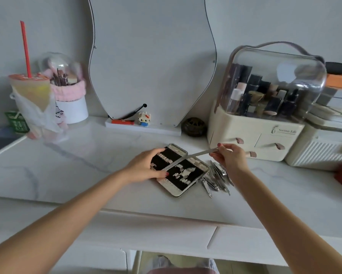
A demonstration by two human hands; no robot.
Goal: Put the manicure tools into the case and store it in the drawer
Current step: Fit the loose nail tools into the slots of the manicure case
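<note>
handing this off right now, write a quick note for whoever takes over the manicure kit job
The left hand grips the left half of the open kit case, steadying it on the table.
The right hand pinches one end of the nail file; its far end rests on the case by the left thumb.
The pile of metal tools lies on the table just right of the case.
Done: one silvery piece seems seated in the lining.
Left: probably seat the file, then the pile.

Sleeveless forearms (77,204); nails (167,174) on left hand (146,167) and right hand (229,157) look painted red.
</note>
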